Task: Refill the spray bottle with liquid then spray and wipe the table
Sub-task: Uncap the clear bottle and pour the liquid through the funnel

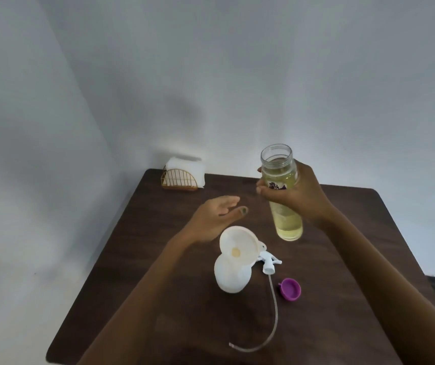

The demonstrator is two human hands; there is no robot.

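Item: right hand (pixel 294 196). Reaching in from the lower right, forearm extended, fingers wrapping around the middle of a clear bottle (pixel 283 193) and gripping it upright above the table (pixel 158 206). The bottle's mouth is standing open, with yellowish liquid filling most of the body; its base is hanging clear of the tabletop.

Item: left hand (pixel 217 214). Extending from the lower left, palm facing right, fingers straight and loosely together, thumb apart, holding nothing. It is hovering just behind the funnel (pixel 238 246) and left of the bottle.

Item: white spray bottle (pixel 233 277). Standing near the table's centre, with the pale funnel sitting in its neck and tilting toward the camera.

Item: spray head (pixel 270 262). Lying on the table just right of the spray bottle, its clear dip tube (pixel 274 306) curving toward the near edge.

Item: purple cap (pixel 290 289). Lying open side up, right of the tube.

Item: napkin holder (pixel 182 179). Gold wire, holding white napkins, standing at the far left corner by the wall.
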